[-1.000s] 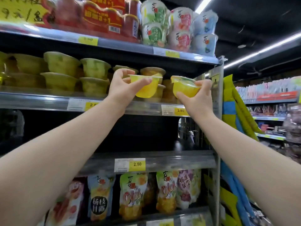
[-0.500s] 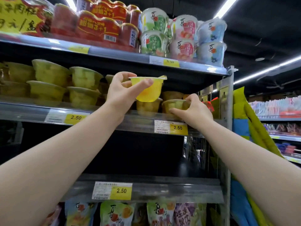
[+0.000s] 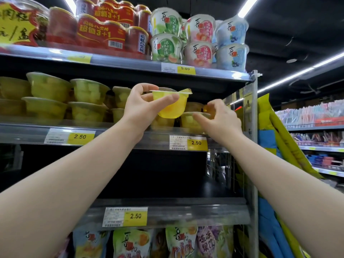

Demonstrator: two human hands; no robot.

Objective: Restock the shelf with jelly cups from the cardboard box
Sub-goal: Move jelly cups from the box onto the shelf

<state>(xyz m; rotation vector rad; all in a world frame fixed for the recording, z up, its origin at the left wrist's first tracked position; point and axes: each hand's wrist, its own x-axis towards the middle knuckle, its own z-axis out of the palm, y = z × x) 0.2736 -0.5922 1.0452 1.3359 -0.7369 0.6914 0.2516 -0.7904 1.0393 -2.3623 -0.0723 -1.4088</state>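
Yellow jelly cup [image 3: 170,106] stays pinched in your left hand [image 3: 145,108]; your right hand [image 3: 219,120] has set a second cup [image 3: 191,122] on the shelf [image 3: 111,131], fingers loosening. One more to place.

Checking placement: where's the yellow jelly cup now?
Head view centre: the yellow jelly cup is in the left hand, above the middle shelf's front cups.

Shop: price-tagged shelves [image 3: 119,130], snack packs [image 3: 165,47]
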